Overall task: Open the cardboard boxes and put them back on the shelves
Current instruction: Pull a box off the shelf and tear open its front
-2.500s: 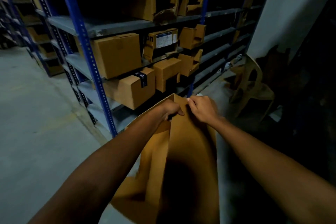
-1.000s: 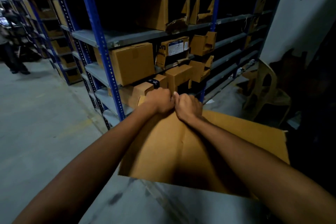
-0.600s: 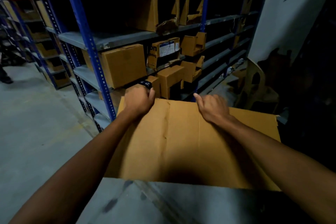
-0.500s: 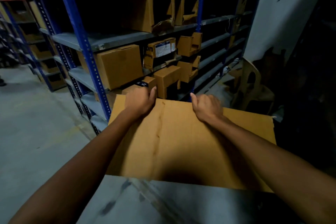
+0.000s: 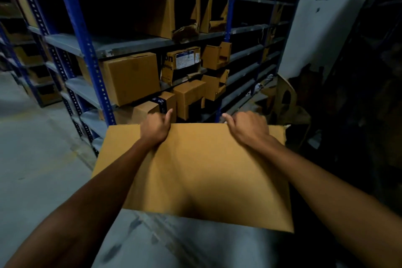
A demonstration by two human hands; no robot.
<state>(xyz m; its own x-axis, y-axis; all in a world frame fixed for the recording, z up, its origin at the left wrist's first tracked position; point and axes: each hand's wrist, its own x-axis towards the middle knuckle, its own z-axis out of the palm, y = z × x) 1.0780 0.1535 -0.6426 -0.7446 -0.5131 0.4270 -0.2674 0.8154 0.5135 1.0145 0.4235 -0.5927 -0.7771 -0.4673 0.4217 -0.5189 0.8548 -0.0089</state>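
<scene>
The flat cardboard box [image 5: 195, 176] is held up in the air in front of the person, over the grey floor [image 5: 39, 159] and just on the near side of the shelves [image 5: 71, 44]. The left hand [image 5: 155, 129] and the right hand [image 5: 248, 129] are apart, and each one grips the far edge of the box with curled fingers and the thumb sticking up. The box is not a box shape yet; it looks like one flat sheet. I think the step now is opening it up. The next move likely needs the hands to pull the two layers away from each other so the sides pop out, and then lift it to a free spot on the shelves, near the closed box [image 5: 130, 76] there. The sheet's big face looks up at the person, its far edge points at the shelves, and its long side runs from left to right
</scene>
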